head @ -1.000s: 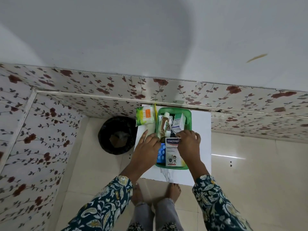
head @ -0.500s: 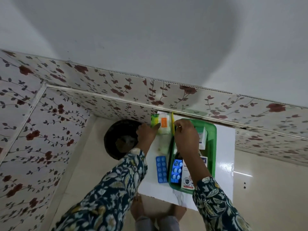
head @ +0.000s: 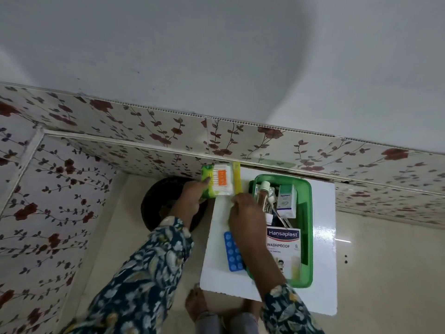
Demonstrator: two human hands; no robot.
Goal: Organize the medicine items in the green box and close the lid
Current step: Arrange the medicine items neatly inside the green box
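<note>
Both my hands have shifted left off the green box (head: pixel 305 237), left hand (head: pixel 190 198) grasping the cotton-bud pack (head: pixel 220 180), right hand (head: pixel 248 213) pinching its edge; it could slip off the desk (head: pixel 322 273).

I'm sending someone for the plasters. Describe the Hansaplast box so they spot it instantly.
Find the white table against the floral wall, then the green box on it. The Hansaplast box lies flat in the near end of it, just right of the right hand. It is the largest pack there, white with a dark blue logo band and the word WASHPROOF, unlike the smaller upright carton behind it.
</note>
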